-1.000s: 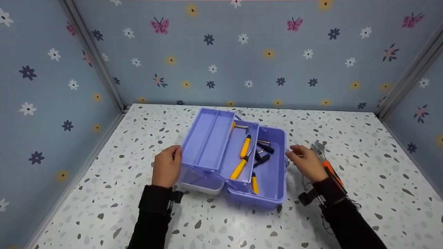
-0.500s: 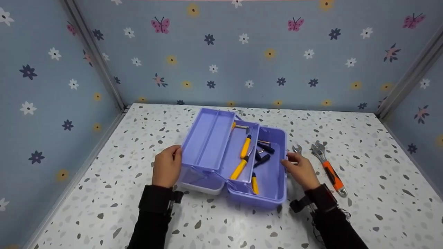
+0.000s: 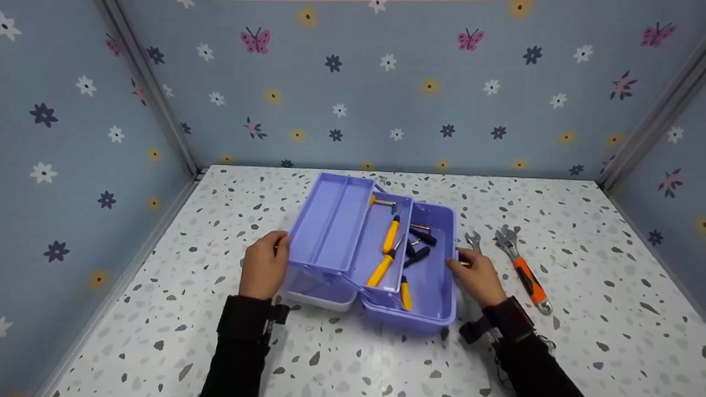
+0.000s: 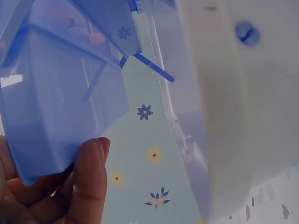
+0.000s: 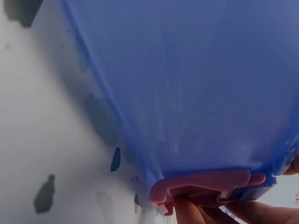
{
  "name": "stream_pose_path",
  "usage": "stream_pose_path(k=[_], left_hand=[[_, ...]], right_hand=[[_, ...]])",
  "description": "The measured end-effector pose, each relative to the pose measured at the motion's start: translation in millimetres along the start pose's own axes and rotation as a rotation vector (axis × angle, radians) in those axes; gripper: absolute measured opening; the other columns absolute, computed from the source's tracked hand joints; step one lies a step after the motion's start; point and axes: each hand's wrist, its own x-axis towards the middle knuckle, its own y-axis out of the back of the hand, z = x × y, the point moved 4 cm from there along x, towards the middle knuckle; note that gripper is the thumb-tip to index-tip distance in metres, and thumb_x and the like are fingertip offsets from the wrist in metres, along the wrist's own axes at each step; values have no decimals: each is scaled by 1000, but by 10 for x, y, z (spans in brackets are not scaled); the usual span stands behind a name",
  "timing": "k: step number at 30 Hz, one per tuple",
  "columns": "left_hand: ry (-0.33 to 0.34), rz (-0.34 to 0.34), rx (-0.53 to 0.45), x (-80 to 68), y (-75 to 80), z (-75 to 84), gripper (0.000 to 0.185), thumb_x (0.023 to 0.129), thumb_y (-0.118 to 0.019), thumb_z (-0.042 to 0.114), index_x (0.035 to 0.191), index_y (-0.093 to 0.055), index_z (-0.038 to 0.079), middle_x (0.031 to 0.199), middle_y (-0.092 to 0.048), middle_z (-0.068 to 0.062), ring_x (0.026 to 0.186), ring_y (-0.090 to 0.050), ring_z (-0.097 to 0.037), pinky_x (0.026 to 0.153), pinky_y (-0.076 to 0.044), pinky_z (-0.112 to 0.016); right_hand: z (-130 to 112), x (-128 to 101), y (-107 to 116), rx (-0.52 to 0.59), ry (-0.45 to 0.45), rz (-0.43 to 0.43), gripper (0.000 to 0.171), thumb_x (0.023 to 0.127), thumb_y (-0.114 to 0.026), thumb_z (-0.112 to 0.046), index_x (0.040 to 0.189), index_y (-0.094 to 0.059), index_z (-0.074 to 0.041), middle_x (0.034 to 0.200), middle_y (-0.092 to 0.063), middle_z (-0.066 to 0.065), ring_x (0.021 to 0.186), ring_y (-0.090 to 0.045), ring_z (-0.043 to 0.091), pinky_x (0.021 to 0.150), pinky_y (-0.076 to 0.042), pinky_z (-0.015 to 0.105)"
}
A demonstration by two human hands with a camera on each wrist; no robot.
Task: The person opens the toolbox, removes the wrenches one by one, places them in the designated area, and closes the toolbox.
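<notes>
Head view shows a purple toolbox (image 3: pixel 436 275) standing open mid-table (image 3: pixel 579 342), its tiered trays (image 3: pixel 331 220) fanned out to the left. Yellow-handled and dark-handled tools (image 3: pixel 389 245) already lie inside; closing it looks like what is left. The left hand (image 3: pixel 263 267) curls its fingers round the outer edge of the upper tray, and the right hand (image 3: pixel 477 275) grips the box's right wall, fingertips (image 5: pixel 187 212) at a pink latch (image 5: pixel 205 184). Two things lie outside, just right of that hand: an orange-handled adjustable wrench (image 3: pixel 521 267) and a small spanner (image 3: pixel 472 240). Nothing blocks the trays.
</notes>
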Motion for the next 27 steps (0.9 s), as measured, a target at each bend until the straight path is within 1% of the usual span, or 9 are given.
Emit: stream_pose_path(k=[4, 7, 10, 14, 16, 19, 20, 22, 27], left_hand=[[35, -46, -33, 1, 35, -56, 29, 102, -50, 18, 116, -68, 0, 89, -68, -14, 77, -60, -24, 70, -46, -33], [66, -68, -72, 11, 61, -150, 33, 105, -44, 20, 120, -65, 0, 98, -69, -18, 87, -63, -29, 80, -50, -39], [106, -73, -80, 34, 70, -289, 36, 106, -40, 19, 125, -61, -2, 115, -68, -20, 104, -64, -33, 92, -49, -46], [164, -141, -44, 37, 18, -471, 37, 105, -41, 19, 129, -57, -5, 123, -64, -24, 112, -61, -37, 96, -47, -49], [192, -219, -26, 23, -51, -546, 39, 103, -42, 19, 130, -56, -6, 123, -63, -25, 106, -63, -35, 90, -50, -46], [187, -334, -9, -27, -166, -614, 41, 102, -45, 22, 127, -57, -7, 121, -64, -26, 105, -64, -36, 92, -50, -48], [192, -360, -15, -44, -202, -634, 41, 102, -47, 23, 126, -58, -7, 118, -65, -25, 100, -65, -34, 90, -51, -47], [196, -398, -31, -77, -256, -659, 39, 101, -49, 25, 121, -61, -6, 108, -67, -23, 89, -66, -31, 86, -51, -44], [183, -425, -48, -112, -302, -661, 38, 101, -47, 22, 122, -62, -5, 107, -68, -21, 95, -64, -30, 96, -47, -48]], right_hand=[[5, -12, -8, 37, -19, -3, 41, 95, -60, -14, 130, -58, 7, 120, -64, 27, 89, -65, 15, 71, -52, 17], [10, -15, -7, 45, -26, -7, 42, 95, -60, -15, 131, -56, 7, 120, -63, 27, 85, -64, 11, 69, -52, 18], [15, -10, 1, 39, -24, -6, 43, 95, -60, -15, 132, -55, 7, 121, -63, 28, 84, -63, 12, 68, -52, 18], [26, 3, 11, 40, -34, -7, 44, 96, -60, -16, 133, -55, 7, 122, -62, 28, 87, -64, 14, 68, -52, 18], [33, 7, 13, 38, -37, -6, 44, 96, -60, -16, 133, -55, 6, 122, -62, 27, 88, -64, 15, 69, -52, 18], [30, 7, 12, 31, -38, -2, 42, 95, -60, -16, 132, -56, 5, 122, -63, 27, 91, -65, 17, 71, -52, 18], [30, 4, 11, 25, -36, -2, 42, 95, -59, -16, 132, -57, 5, 122, -63, 27, 92, -65, 17, 71, -52, 18], [25, -2, 10, 16, -31, -2, 42, 95, -59, -16, 131, -57, 5, 122, -63, 27, 94, -65, 19, 73, -52, 18], [25, -15, 16, 22, -31, -15, 43, 95, -60, -17, 132, -56, 5, 123, -62, 27, 95, -65, 19, 73, -52, 18]])
